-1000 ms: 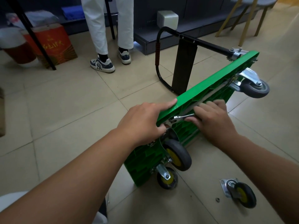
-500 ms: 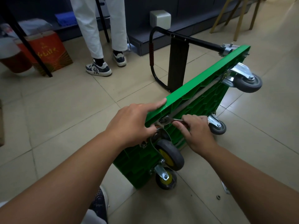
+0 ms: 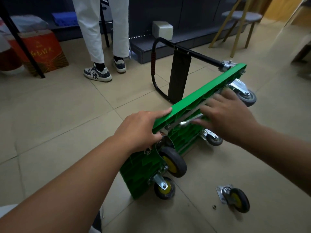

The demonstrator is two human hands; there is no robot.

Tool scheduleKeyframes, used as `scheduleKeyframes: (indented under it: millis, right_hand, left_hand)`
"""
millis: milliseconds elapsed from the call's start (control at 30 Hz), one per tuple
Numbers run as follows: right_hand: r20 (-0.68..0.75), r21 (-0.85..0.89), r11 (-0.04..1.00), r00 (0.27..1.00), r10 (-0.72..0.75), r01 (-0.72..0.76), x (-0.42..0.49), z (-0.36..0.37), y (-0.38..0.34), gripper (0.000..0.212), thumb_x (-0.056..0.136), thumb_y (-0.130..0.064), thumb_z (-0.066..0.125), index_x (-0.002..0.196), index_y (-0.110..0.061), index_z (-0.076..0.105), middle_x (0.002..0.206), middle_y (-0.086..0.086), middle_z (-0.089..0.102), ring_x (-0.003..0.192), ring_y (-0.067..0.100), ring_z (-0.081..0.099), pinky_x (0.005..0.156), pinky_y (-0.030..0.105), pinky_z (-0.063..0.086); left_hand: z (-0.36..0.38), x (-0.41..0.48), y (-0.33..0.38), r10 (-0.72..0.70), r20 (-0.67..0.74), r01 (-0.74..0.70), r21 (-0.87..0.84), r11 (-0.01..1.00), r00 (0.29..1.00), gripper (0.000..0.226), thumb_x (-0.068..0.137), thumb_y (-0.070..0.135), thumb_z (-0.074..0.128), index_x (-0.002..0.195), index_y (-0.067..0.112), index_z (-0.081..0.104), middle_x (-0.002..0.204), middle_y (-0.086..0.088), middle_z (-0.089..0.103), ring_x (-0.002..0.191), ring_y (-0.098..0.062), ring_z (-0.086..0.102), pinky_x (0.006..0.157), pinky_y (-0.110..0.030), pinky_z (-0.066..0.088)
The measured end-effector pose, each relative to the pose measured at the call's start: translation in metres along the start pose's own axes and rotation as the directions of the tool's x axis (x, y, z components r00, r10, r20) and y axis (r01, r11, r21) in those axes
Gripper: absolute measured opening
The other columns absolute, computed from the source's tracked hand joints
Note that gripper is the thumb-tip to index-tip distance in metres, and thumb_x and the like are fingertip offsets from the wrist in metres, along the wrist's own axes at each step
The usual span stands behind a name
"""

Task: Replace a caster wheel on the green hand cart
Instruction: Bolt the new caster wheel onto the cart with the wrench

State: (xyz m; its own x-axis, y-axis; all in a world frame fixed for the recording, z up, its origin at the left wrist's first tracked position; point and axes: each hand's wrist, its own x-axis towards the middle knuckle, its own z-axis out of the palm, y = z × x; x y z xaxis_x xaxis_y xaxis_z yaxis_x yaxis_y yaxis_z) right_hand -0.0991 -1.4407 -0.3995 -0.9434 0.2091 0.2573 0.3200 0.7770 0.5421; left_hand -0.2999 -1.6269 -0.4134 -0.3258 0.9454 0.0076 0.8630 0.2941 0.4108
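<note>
One green hand cart (image 3: 193, 103). It carries four mounted wheels: two yellow-hubbed casters (image 3: 173, 163) at its near end and two grey casters (image 3: 245, 95) at its far end. Beside it on the floor lie one loose caster (image 3: 235, 198) and one small nut (image 3: 214, 207). At its upper edge are one wrench (image 3: 190, 121) and two hands, the left hand (image 3: 139, 130) and the right hand (image 3: 227, 115).

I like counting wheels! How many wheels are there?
5. On the green cart: upper yellow wheel, lower yellow wheel, top grey wheel, low grey wheel. One loose wheel lies on the floor. None looks hidden.
</note>
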Motion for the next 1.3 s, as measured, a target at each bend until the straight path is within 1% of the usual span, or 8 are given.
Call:
scheduleKeyframes:
  millis: [133,300,400,600,867,1100,1200,1300]
  right_hand:
    - [0.065,-0.2,0.959,0.98,-0.19,0.2,0.05,-0.038,-0.012,0.058,0.099,-0.062,0.031,0.097,-0.016,0.066,0.089,0.005,0.065,0.087,0.025,0.06,0.096,0.041,0.037]
    - [0.099,-0.216,0.926,0.95,-0.295,0.31,0.066,-0.046,-0.013,0.06,0.099,-0.064,0.026,0.096,-0.019,0.066,0.088,0.002,0.062,0.088,0.023,0.057,0.096,0.04,0.034]
    - [0.131,-0.191,0.905,0.924,-0.359,0.379,0.07,-0.049,-0.006,0.059,0.098,-0.065,0.026,0.095,-0.021,0.065,0.089,-0.001,0.06,0.09,0.021,0.055,0.098,0.039,0.03]
    - [0.125,-0.229,0.892,0.921,-0.37,0.39,0.079,-0.045,-0.015,0.053,0.1,-0.061,0.032,0.093,-0.021,0.066,0.088,0.0,0.06,0.09,0.021,0.054,0.097,0.039,0.025]
    - [0.078,-0.309,0.875,0.927,-0.367,0.372,0.066,-0.048,-0.027,0.033,0.1,-0.032,0.038,0.084,-0.016,0.063,0.081,0.005,0.064,0.083,0.024,0.059,0.097,0.04,0.038]
    - [0.049,-0.286,0.894,0.937,-0.345,0.344,0.07,-0.037,-0.017,0.038,0.103,-0.042,0.041,0.085,-0.018,0.064,0.08,0.002,0.061,0.083,0.023,0.057,0.097,0.04,0.037]
    - [0.068,-0.239,0.909,0.939,-0.336,0.342,0.064,-0.03,-0.013,0.042,0.103,-0.041,0.032,0.09,-0.018,0.064,0.084,0.002,0.061,0.083,0.023,0.057,0.096,0.04,0.036]
    - [0.03,-0.145,0.95,0.961,-0.275,0.276,0.057,-0.018,-0.01,0.057,0.102,-0.056,0.025,0.088,-0.018,0.064,0.079,0.002,0.061,0.076,0.025,0.058,0.09,0.04,0.038]
  left_hand:
    - [0.0,-0.003,-0.001,-0.012,-0.001,0.012,-0.003,1.0,1.0,0.079,0.095,0.037,0.07,0.154,0.064,0.024,0.118,0.005,0.066,0.062,-0.008,0.045,0.057,-0.026,0.035]
    - [0.0,-0.004,-0.002,-0.01,-0.008,0.01,-0.008,1.0,1.0,0.077,0.096,0.039,0.069,0.154,0.063,0.025,0.118,0.005,0.066,0.065,-0.009,0.044,0.059,-0.026,0.034]
    - [0.001,-0.003,-0.003,0.0,-0.017,0.0,-0.005,1.0,1.0,0.078,0.095,0.037,0.07,0.155,0.063,0.025,0.13,0.006,0.065,0.075,-0.014,0.047,0.069,-0.028,0.039]
    - [0.003,-0.002,-0.005,-0.004,-0.028,0.004,-0.014,1.0,1.0,0.079,0.094,0.037,0.071,0.154,0.063,0.027,0.135,0.007,0.065,0.076,-0.014,0.051,0.072,-0.029,0.042]
    - [0.005,-0.002,-0.003,0.004,-0.041,-0.004,-0.01,1.0,0.999,0.079,0.094,0.036,0.073,0.155,0.058,0.029,0.14,0.007,0.064,0.07,-0.01,0.051,0.078,-0.031,0.052]
    - [0.003,-0.001,-0.004,0.003,-0.033,-0.003,0.001,1.0,0.999,0.08,0.093,0.036,0.073,0.156,0.059,0.029,0.141,0.007,0.063,0.069,-0.012,0.043,0.074,-0.029,0.042]
    - [0.003,-0.001,-0.002,-0.005,-0.033,0.005,0.007,1.0,0.999,0.08,0.093,0.036,0.072,0.155,0.06,0.028,0.14,0.008,0.063,0.077,-0.013,0.046,0.073,-0.028,0.041]
    - [0.003,-0.001,-0.003,-0.007,-0.035,0.007,0.001,1.0,0.999,0.079,0.092,0.037,0.072,0.154,0.062,0.029,0.136,0.008,0.065,0.079,-0.014,0.049,0.072,-0.028,0.041]
